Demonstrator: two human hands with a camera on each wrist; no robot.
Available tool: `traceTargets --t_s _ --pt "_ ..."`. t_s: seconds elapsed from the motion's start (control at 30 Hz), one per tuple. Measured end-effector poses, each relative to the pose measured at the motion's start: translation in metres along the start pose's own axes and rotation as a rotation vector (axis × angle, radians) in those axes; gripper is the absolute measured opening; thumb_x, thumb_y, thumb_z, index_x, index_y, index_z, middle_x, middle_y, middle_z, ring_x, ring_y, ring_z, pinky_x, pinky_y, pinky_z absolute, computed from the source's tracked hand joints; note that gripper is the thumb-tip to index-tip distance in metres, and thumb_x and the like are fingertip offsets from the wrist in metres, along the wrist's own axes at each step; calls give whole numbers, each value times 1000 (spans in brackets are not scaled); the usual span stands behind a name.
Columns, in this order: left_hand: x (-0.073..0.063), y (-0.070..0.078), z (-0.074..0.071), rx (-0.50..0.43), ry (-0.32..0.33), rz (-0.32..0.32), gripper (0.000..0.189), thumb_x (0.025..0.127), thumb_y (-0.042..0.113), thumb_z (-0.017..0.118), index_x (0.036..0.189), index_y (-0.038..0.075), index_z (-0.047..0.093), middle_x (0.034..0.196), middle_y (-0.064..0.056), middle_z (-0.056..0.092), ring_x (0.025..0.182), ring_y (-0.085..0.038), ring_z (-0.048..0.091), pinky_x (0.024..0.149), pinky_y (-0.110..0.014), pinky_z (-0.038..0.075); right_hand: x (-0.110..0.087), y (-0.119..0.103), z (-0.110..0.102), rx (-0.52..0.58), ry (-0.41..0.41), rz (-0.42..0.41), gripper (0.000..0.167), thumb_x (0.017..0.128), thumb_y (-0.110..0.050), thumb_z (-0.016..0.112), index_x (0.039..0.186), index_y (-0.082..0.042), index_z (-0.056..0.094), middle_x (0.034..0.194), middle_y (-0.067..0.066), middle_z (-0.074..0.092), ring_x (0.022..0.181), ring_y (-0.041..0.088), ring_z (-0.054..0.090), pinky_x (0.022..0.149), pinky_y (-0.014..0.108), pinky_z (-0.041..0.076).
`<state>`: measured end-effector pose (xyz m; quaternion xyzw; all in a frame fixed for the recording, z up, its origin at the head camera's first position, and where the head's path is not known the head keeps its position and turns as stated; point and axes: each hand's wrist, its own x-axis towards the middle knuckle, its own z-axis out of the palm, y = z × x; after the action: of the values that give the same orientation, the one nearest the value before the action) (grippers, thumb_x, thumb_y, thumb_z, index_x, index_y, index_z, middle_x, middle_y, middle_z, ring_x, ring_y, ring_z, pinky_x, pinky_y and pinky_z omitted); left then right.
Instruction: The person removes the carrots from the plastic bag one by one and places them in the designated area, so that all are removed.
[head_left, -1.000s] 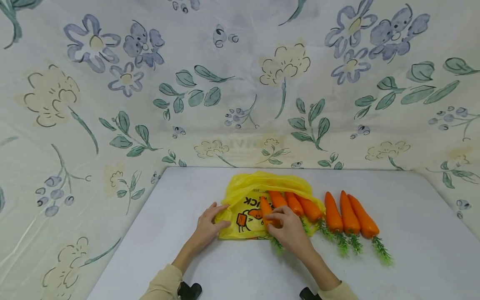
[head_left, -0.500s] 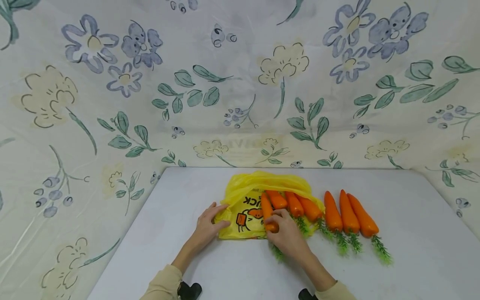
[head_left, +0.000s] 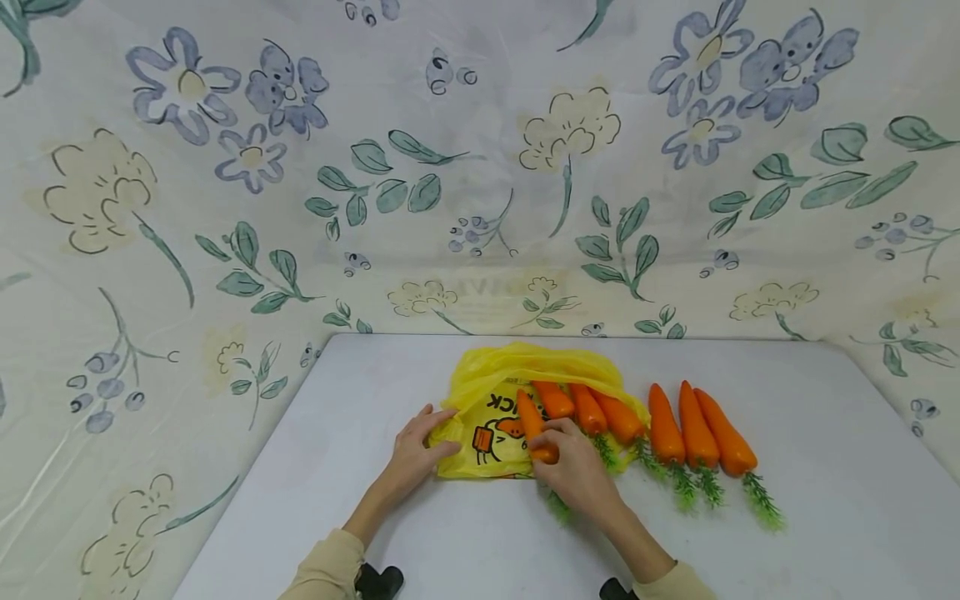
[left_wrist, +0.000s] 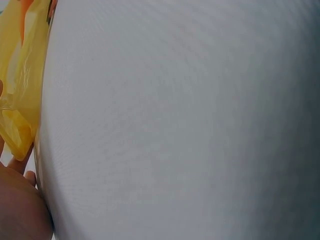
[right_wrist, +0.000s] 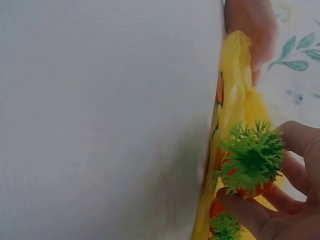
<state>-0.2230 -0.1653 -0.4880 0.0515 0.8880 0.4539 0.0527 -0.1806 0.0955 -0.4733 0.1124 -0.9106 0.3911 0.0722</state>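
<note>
A yellow plastic bag [head_left: 480, 375] with a printed cartoon duck lies on the table, its mouth spread. My right hand [head_left: 573, 462] holds an orange carrot [head_left: 529, 412] by its thick end over the bag's front, the tip towards the mouth. In the right wrist view, thumb and fingers close round this carrot below its green leafy top [right_wrist: 252, 157]. My left hand [head_left: 412, 442] touches the bag's left edge, thumb and forefinger apart. Several other carrots, among them one beside the held carrot [head_left: 553, 400], lie partly inside the mouth, leafy ends outward.
To the right of the bag, 3 carrots [head_left: 697, 429] lie on the white table [head_left: 817, 417], tops towards me. A floral cloth [head_left: 480, 167] hangs behind the table. Dark wrist mounts [head_left: 378, 581] show at the bottom edge.
My right hand has tilted and shifted the held carrot slightly left on the bag, and a neighbouring carrot has settled a little. The left hand stays at the bag's edge.
</note>
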Motion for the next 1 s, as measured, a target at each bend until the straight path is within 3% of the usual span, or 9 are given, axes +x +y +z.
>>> traceTargets --t_s 0.63,1.0 --pt "0 -2 0 10 -2 -3 58 86 33 66 141 17 56 161 -17 28 150 -38 16 115 -68 5 -4 -12 -13 15 -7 -2 10 83 -11 75 92 -14 77 117 5 66 106 31 63 90 49 53" --pt "1 -2 2 0 1 4 58 85 34 66 140 17 56 162 -17 25 151 -37 14 116 -66 3 -10 -18 -19 52 53 -53 12 82 -8 75 91 -16 77 115 0 67 105 23 64 88 41 55"
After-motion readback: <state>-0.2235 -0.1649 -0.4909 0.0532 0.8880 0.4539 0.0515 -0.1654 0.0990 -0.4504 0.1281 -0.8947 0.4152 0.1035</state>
